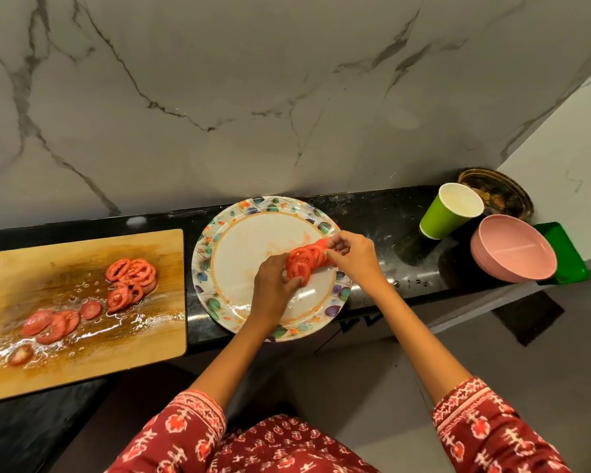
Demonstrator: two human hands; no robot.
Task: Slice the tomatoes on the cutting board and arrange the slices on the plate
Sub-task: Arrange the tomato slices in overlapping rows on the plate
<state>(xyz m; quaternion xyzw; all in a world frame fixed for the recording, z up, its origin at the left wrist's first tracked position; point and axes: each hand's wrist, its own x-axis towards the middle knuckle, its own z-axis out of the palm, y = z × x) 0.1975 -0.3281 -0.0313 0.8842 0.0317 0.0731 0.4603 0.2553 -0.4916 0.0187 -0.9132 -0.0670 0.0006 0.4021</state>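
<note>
Red patterned sleeves (492, 435) filled the bottom of the frame, and from them both forearms reached up toward the flowered plate (219, 233) at centre. Her left hand (272, 288) lay palm down over the plate's lower middle, fingers curled round the near end of a row of tomato slices (306, 261). Her right hand (354, 254) came in from the right, wrist bent, thumb and fingertips pinched on the far end of the same row, which lay on the plate's right half. More slices (130, 278) sat scattered on the wet wooden cutting board (82, 363) at left. At right stood a green cup (440, 216) and pink bowl (512, 250).
</note>
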